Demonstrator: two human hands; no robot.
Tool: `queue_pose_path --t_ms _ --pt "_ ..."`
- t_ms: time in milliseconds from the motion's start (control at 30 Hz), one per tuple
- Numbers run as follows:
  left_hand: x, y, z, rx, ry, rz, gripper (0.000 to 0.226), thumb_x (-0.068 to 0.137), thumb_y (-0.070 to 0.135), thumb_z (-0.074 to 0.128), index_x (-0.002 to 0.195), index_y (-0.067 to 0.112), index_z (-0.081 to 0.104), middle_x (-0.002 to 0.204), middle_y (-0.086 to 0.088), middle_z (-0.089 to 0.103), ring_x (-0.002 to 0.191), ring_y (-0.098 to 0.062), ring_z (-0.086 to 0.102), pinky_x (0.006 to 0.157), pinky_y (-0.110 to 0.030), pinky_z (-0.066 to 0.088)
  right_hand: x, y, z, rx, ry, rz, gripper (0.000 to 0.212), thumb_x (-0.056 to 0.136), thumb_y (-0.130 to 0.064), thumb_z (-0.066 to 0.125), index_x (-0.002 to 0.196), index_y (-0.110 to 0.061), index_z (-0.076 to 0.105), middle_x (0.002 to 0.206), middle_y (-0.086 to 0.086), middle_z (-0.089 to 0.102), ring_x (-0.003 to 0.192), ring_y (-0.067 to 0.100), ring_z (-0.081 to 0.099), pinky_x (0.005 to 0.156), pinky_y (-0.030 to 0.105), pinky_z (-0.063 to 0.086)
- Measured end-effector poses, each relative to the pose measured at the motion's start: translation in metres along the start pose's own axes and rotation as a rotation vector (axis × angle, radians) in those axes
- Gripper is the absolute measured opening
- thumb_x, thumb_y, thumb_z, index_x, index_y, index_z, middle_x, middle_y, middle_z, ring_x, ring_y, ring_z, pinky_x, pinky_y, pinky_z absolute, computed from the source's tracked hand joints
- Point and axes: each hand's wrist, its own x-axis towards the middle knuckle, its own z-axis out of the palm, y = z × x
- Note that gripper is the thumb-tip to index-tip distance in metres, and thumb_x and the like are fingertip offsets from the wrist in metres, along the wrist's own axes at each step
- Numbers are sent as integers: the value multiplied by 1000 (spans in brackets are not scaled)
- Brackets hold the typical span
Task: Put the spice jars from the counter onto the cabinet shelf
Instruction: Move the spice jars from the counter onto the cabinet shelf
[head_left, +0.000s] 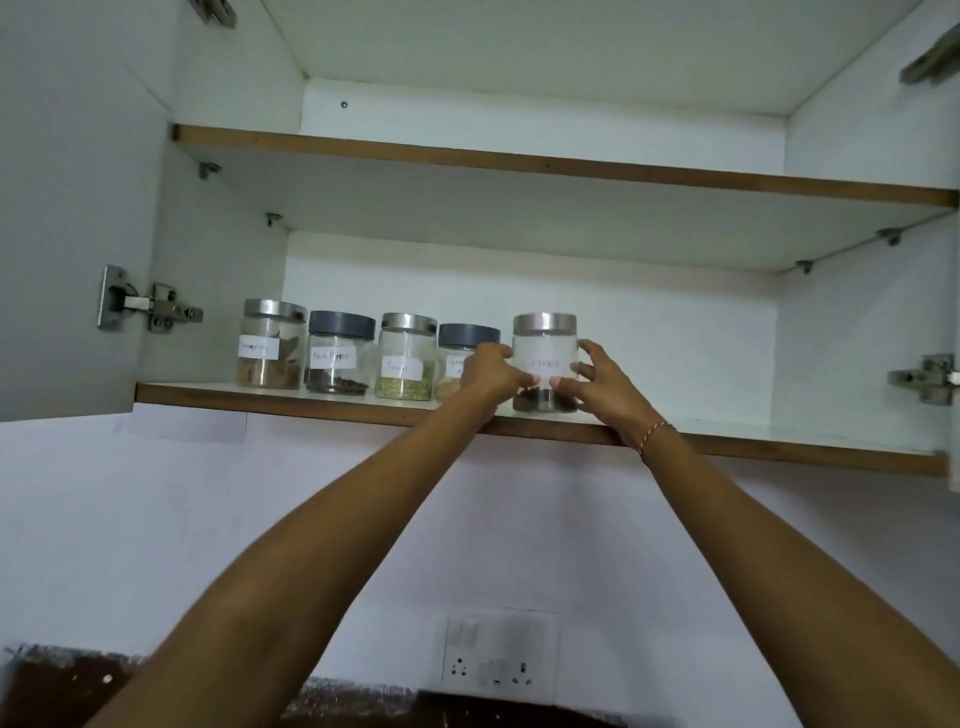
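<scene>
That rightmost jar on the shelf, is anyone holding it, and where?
Yes. Both hands hold the steel-lidded jar by its glass sides: left hand on its left, right hand on its right.

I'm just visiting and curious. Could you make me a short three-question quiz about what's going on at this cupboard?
1. How many jars stand on the lower shelf, counting the one being handled?
2. True or false: the jar between the hands has a dark grey lid.
3. Which is bare: A) the upper shelf, B) the lower shelf?

Key
1. Five.
2. False. The held jar, gripped by the left hand and right hand, has a silver lid; dark grey lids sit on the black pepper jar and the jar behind the left hand.
3. A.
</scene>
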Motion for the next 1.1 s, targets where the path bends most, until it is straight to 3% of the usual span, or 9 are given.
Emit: queue_pose_path --t_ms 200,333,433,500,567,700,900,1000,1100 --pt "30 -8 2 20 -118 -3 49 82 -4 58 129 4 48 122 -15 59 100 -26 60 82 -31 51 38 7 15 -96 -19 91 61 84 -7 61 137 -11 30 136 16 47 121 31 49 100 47 45" --pt "40 -18 4 -20 -213 -103 37 83 -8 49 119 0 47 96 -11 55 83 -19 53 77 -32 50 53 11 23 -163 -21 126 53 88 0 53 136 -7 32 134 19 48 122 33 47 99 42 45" --pt "45 -19 1 -142 -269 -159 30 83 -8 47 105 12 46 91 -6 48 94 -21 48 78 -32 47 57 12 28 -210 -56 122 44 89 6 45 133 -2 39 130 24 49 110 32 51 88 35 45" --pt "46 -19 0 -141 -277 -160 26 83 -7 47 102 11 47 88 -5 47 84 -18 48 72 -29 45 57 11 29 -229 -85 119 45 89 8 44 133 -2 39 129 24 49 97 24 48 72 24 45" --pt "45 -19 1 -122 -258 -152 22 83 -6 47 99 9 48 84 -5 48 76 -15 47 71 -29 45 56 10 29 -215 -85 130 47 89 8 44 134 -3 37 129 23 49 96 21 46 67 22 44" --pt "44 -20 3 -109 -198 -138 15 85 -4 46 95 6 46 80 -6 46 78 -18 47 73 -29 45 51 8 29 -193 -65 156 48 88 10 43 133 -5 37 129 23 49 95 21 46 91 39 46" --pt "36 -22 6 150 13 -5 20 87 3 39 98 0 56 91 -14 54 84 -26 54 71 -32 43 46 5 28 -221 -55 185 48 89 7 42 135 -5 34 128 20 48 104 26 49 94 39 45" --pt "30 -22 6 239 126 20 27 89 6 39 104 -3 60 105 -18 63 97 -32 61 78 -35 48 44 5 24 -293 58 181 53 91 2 38 141 -3 24 118 14 47 110 28 48 89 32 41" --pt "16 -19 9 338 241 200 28 90 6 40 108 -1 61 108 -19 64 100 -32 60 81 -37 48 33 2 20 -401 229 71 58 89 3 37 144 -5 22 126 18 50 114 34 50 87 32 42"
